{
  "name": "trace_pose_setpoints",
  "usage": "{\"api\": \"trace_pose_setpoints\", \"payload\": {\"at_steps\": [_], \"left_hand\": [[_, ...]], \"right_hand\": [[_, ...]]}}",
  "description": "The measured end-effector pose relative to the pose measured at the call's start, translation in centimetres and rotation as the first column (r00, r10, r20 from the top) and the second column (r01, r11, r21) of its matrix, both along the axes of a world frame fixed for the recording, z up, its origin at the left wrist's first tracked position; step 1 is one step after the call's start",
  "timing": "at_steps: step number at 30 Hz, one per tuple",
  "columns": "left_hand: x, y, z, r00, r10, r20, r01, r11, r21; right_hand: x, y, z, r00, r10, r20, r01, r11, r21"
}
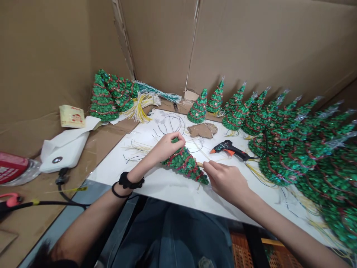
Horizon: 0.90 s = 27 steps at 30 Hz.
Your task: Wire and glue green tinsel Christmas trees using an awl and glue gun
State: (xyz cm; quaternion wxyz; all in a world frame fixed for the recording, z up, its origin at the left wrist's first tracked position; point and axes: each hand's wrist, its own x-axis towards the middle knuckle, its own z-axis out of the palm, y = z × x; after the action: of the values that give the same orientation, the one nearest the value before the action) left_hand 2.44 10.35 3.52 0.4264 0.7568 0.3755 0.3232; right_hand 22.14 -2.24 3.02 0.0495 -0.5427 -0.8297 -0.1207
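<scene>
A small green artificial Christmas tree (185, 162) with red garland lies tilted on the white board in front of me. My left hand (170, 145) is closed on its upper left part, fingers and thumb pinching. At the other side, my right hand (224, 178) is closed round a thin tan stick (199, 164), whose end touches or nearly touches the tree's side. Most of that stick is hidden by my fingers. Just beyond my right hand rests a black and orange hot glue gun (230, 149), lying on the board and held by nobody.
Many finished-looking trees (279, 163) crowd the right; others (103, 98) stand at the back left beside yellow-white wire bundles (143, 104). A brown cardboard scrap (202, 130) and loose black wire (170, 124) lie on the white board (167, 182). A white box (67, 152) sits left.
</scene>
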Motion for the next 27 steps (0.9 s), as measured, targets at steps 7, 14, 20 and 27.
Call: {"api": "trace_pose_setpoints", "payload": {"at_steps": [7, 14, 20, 27], "left_hand": [[0.0, 0.3, 0.4, 0.998, -0.035, -0.062, 0.034, 0.999, -0.005], [0.4, 0.5, 0.7, 0.992, 0.0, -0.125, 0.0, 1.0, -0.004], [0.3, 0.7, 0.7, 0.991, -0.009, -0.135, 0.009, 1.0, -0.004], [0.3, 0.8, 0.6, 0.991, -0.016, -0.13, 0.015, 1.0, -0.008]], "right_hand": [[0.2, -0.5, -1.2, 0.983, -0.086, -0.165, 0.083, 0.996, -0.021], [0.6, -0.6, -1.5, 0.919, -0.143, -0.366, 0.142, 0.989, -0.031], [0.8, 0.2, -0.7, 0.919, -0.13, -0.372, 0.097, 0.99, -0.105], [1.4, 1.0, -0.3, 0.907, -0.142, -0.396, 0.078, 0.982, -0.172]]}}
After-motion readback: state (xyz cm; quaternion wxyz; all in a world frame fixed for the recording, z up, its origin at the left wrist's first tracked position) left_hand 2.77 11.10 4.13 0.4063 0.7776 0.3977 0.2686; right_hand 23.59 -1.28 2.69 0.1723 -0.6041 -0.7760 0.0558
